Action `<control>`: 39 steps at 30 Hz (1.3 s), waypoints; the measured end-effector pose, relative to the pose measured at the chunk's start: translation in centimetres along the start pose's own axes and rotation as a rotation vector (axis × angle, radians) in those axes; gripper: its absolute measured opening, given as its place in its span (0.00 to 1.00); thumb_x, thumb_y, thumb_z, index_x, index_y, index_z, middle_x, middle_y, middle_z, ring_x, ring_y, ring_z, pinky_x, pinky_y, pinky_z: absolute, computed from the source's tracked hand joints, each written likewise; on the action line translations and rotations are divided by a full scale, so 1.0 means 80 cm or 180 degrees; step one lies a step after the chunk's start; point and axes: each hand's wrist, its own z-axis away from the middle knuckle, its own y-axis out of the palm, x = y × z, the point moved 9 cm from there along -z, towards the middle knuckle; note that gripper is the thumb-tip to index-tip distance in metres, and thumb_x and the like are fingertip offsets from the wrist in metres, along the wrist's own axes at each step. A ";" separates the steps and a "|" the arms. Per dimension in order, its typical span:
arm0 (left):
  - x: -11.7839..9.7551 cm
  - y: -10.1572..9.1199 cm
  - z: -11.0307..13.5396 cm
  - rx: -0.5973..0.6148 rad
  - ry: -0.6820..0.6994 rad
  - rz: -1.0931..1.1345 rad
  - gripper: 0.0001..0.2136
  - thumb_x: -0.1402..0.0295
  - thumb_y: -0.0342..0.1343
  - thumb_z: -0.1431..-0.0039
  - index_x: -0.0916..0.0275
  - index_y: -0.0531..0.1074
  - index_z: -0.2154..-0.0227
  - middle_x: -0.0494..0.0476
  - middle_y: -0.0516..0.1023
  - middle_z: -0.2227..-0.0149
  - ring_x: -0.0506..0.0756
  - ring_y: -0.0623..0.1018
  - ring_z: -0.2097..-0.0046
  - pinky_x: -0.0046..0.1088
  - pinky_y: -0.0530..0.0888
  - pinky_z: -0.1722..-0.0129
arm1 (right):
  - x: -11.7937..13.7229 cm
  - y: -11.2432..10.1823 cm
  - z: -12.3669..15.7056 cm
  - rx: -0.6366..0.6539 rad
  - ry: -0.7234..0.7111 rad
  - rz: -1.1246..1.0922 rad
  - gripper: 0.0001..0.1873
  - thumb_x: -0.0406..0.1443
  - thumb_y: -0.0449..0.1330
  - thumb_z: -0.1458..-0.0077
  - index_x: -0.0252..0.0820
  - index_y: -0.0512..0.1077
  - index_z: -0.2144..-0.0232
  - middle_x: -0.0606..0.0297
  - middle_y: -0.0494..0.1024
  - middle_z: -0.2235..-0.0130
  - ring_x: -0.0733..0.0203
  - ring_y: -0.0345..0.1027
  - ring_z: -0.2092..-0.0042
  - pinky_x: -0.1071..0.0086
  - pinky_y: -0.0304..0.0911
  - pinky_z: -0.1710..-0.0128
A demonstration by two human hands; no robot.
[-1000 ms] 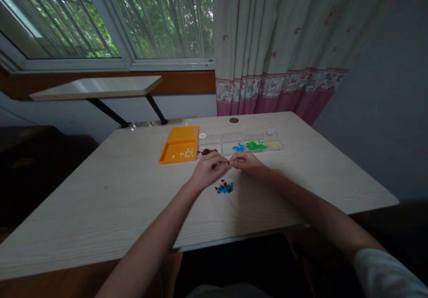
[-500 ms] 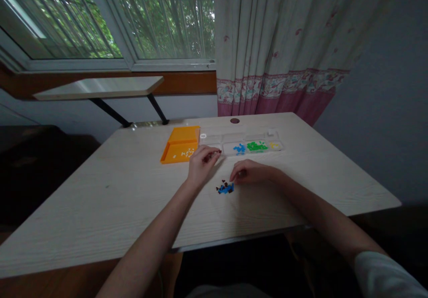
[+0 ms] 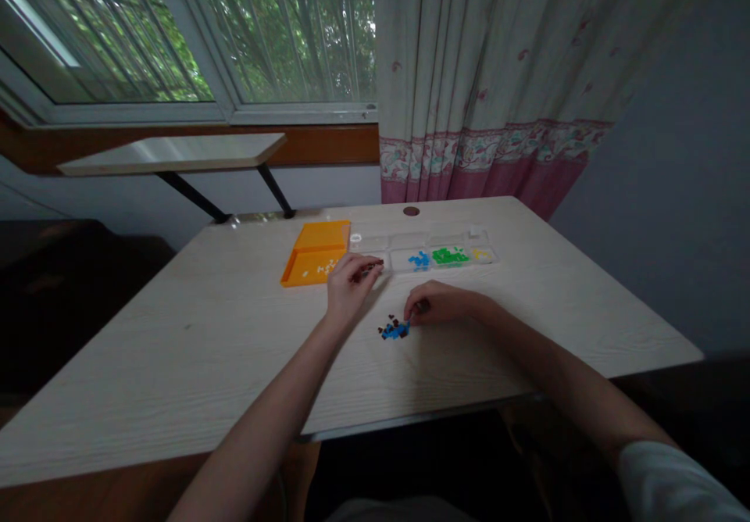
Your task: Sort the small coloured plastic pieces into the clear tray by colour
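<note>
A small mixed pile of blue and dark brown pieces (image 3: 394, 329) lies on the table, too small to name in kind. At its right edge is my right hand (image 3: 439, 302), thumb and fingertips pinched together; whatever they hold is too small to make out. My left hand (image 3: 348, 284) is over the near left compartment of a clear plastic tray (image 3: 408, 239), its fingers curled and drawn together. Dark brown pieces (image 3: 373, 267) show by its fingertips, and I cannot tell which are held and which lie in the compartment.
Other compartments hold blue pieces (image 3: 419, 260), green pieces (image 3: 450, 256) and yellow pieces (image 3: 481, 254). An open orange case (image 3: 319, 233) with white pieces (image 3: 326, 268) adjoins the tray on the left. A raised shelf (image 3: 176, 152) stands at the table's back left, below the window.
My left hand has shifted slightly left. My right hand has barely moved and stays by the pile.
</note>
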 end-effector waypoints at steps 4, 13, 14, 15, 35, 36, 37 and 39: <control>0.035 -0.006 0.000 -0.0213 -0.0469 -0.0422 0.08 0.64 0.57 0.49 0.63 0.75 0.70 0.52 0.71 0.74 0.48 0.67 0.74 0.23 0.65 0.73 | -0.005 0.001 0.000 0.0005 0.0077 -0.0112 0.07 0.35 0.59 0.52 0.38 0.74 0.69 0.68 0.71 0.75 0.71 0.61 0.74 0.77 0.56 0.73; 0.063 0.006 0.003 0.0132 -0.0675 -0.0533 0.12 0.65 0.53 0.47 0.64 0.74 0.63 0.53 0.71 0.73 0.49 0.68 0.73 0.24 0.65 0.72 | -0.019 -0.028 0.000 -0.0950 0.0381 -0.0147 0.08 0.37 0.55 0.47 0.37 0.69 0.68 0.72 0.61 0.78 0.69 0.53 0.75 0.76 0.51 0.74; 0.053 0.016 0.004 0.0347 -0.0545 -0.0390 0.10 0.65 0.53 0.47 0.64 0.74 0.65 0.53 0.72 0.73 0.49 0.68 0.73 0.23 0.65 0.72 | -0.020 -0.032 0.000 -0.1068 0.0404 -0.0119 0.08 0.38 0.56 0.47 0.37 0.69 0.69 0.72 0.61 0.78 0.69 0.53 0.75 0.75 0.50 0.74; 0.043 0.026 0.006 0.0608 -0.0400 -0.0252 0.09 0.66 0.53 0.47 0.64 0.75 0.67 0.53 0.72 0.74 0.48 0.68 0.74 0.23 0.64 0.73 | -0.021 -0.036 0.000 -0.1171 0.0413 -0.0085 0.08 0.39 0.56 0.48 0.38 0.69 0.69 0.71 0.62 0.77 0.69 0.53 0.75 0.75 0.50 0.74; -0.013 0.055 0.018 0.1418 0.0309 0.0051 0.06 0.67 0.55 0.48 0.64 0.74 0.73 0.51 0.68 0.78 0.47 0.67 0.74 0.21 0.64 0.74 | -0.013 -0.050 0.005 -0.1640 0.0270 0.0252 0.06 0.37 0.58 0.48 0.40 0.71 0.68 0.68 0.68 0.71 0.70 0.57 0.73 0.74 0.54 0.71; -0.012 0.056 0.019 0.1431 0.0297 0.0067 0.06 0.67 0.55 0.48 0.64 0.74 0.73 0.51 0.68 0.78 0.47 0.67 0.74 0.21 0.64 0.73 | -0.013 -0.050 0.005 -0.1662 0.0252 0.0276 0.06 0.37 0.58 0.48 0.40 0.71 0.69 0.68 0.68 0.72 0.70 0.57 0.74 0.75 0.54 0.71; -0.011 0.057 0.019 0.1448 0.0272 0.0084 0.07 0.66 0.55 0.48 0.64 0.74 0.73 0.51 0.68 0.78 0.47 0.67 0.74 0.21 0.64 0.73 | -0.012 -0.050 0.005 -0.1679 0.0243 0.0300 0.06 0.37 0.58 0.48 0.40 0.71 0.69 0.68 0.68 0.72 0.70 0.57 0.74 0.75 0.54 0.71; -0.007 0.059 0.019 0.1492 0.0168 0.0111 0.07 0.66 0.54 0.48 0.64 0.74 0.72 0.51 0.68 0.77 0.47 0.67 0.74 0.21 0.64 0.73 | -0.011 -0.050 0.005 -0.1697 0.0238 0.0356 0.06 0.37 0.57 0.48 0.40 0.71 0.69 0.67 0.69 0.71 0.69 0.58 0.73 0.75 0.54 0.72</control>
